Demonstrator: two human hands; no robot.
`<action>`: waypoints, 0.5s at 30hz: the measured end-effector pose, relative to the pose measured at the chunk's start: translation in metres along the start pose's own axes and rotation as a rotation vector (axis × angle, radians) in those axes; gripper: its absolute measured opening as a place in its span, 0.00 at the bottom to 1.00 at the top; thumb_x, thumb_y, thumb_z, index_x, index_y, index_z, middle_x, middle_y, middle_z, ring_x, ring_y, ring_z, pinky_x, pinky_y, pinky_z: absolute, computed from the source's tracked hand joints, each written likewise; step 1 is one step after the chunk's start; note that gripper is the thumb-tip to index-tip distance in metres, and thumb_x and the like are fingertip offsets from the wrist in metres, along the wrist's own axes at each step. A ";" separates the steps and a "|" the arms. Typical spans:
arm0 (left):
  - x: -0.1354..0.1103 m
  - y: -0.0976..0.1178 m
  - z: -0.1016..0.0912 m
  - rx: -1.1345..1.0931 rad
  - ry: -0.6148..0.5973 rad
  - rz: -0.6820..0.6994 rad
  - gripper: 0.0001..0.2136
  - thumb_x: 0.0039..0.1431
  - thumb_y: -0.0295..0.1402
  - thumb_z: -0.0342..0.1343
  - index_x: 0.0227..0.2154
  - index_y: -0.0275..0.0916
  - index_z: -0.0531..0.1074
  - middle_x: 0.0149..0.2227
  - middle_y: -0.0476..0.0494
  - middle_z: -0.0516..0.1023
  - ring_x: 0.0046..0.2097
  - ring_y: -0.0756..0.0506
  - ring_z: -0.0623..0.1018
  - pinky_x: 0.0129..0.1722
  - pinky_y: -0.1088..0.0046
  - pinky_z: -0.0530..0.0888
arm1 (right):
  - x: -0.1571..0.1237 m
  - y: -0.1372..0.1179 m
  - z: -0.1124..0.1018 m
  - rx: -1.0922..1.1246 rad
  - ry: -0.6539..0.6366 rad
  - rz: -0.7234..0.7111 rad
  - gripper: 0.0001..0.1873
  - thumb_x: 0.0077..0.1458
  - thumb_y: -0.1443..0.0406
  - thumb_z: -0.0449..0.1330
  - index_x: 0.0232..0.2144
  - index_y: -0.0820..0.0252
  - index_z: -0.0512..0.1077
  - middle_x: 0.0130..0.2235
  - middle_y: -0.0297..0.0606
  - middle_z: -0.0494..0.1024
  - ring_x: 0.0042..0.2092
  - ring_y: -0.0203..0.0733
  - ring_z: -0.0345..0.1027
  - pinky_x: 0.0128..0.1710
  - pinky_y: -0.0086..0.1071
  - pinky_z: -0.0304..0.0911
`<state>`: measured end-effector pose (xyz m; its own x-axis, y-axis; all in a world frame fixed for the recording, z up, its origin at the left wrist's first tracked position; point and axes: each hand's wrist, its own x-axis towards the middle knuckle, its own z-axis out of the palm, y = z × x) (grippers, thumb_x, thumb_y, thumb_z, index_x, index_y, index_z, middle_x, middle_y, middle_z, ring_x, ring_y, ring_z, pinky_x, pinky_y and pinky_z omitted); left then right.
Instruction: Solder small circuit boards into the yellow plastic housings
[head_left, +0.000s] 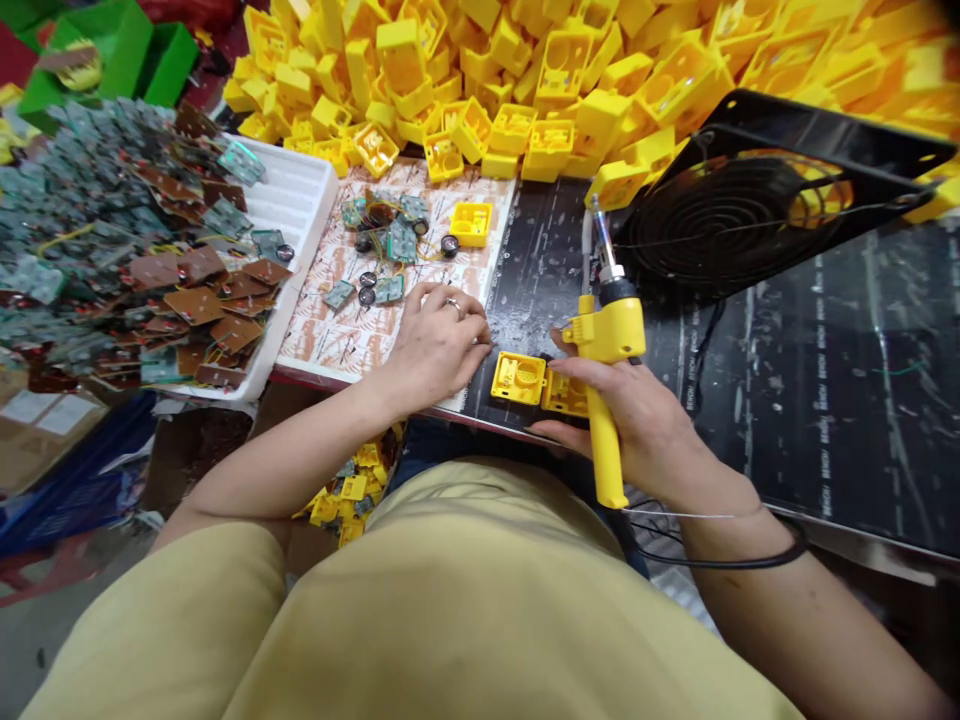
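Note:
My right hand is closed around a yellow soldering gun, its metal tip pointing away from me. A thin solder wire runs from the handle's lower end. Fingers of this hand reach beside a yellow plastic case, which the hand and gun partly hide. Touching that case on the left is another open yellow case, its inside facing up. My left hand, a ring on one finger, rests on the table edge left of the cases. Its fingers are curled inward, and whatever is under them is hidden.
Green circuit boards with small round speakers lie beyond my left hand, near a single yellow case. A white tray heaped with boards stands left. Yellow cases pile up behind. A black fan sits at right.

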<state>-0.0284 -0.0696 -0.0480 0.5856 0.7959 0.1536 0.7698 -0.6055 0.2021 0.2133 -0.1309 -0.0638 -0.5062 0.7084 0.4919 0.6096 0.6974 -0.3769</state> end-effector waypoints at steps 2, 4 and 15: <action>-0.001 -0.006 -0.001 -0.148 0.000 -0.018 0.09 0.64 0.34 0.53 0.34 0.40 0.78 0.41 0.44 0.82 0.52 0.41 0.75 0.61 0.55 0.62 | 0.003 -0.002 0.004 -0.001 0.010 -0.001 0.27 0.58 0.57 0.65 0.56 0.56 0.62 0.46 0.42 0.78 0.49 0.48 0.74 0.50 0.44 0.71; -0.004 -0.011 -0.004 -0.275 -0.021 -0.046 0.07 0.63 0.34 0.55 0.33 0.41 0.77 0.38 0.46 0.83 0.49 0.43 0.77 0.61 0.58 0.63 | 0.008 -0.004 0.013 -0.004 0.035 0.006 0.24 0.59 0.60 0.64 0.55 0.56 0.63 0.45 0.41 0.78 0.51 0.47 0.74 0.52 0.43 0.70; -0.006 -0.009 -0.016 -0.420 -0.137 -0.063 0.04 0.58 0.32 0.59 0.30 0.40 0.77 0.33 0.49 0.82 0.43 0.46 0.79 0.64 0.56 0.60 | -0.004 -0.028 -0.038 0.113 0.324 0.210 0.09 0.64 0.62 0.58 0.47 0.49 0.73 0.32 0.33 0.78 0.29 0.38 0.73 0.30 0.32 0.69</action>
<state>-0.0422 -0.0688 -0.0356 0.5908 0.8068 0.0045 0.6518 -0.4807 0.5866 0.2219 -0.1576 -0.0255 -0.1480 0.7780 0.6105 0.5996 0.5615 -0.5703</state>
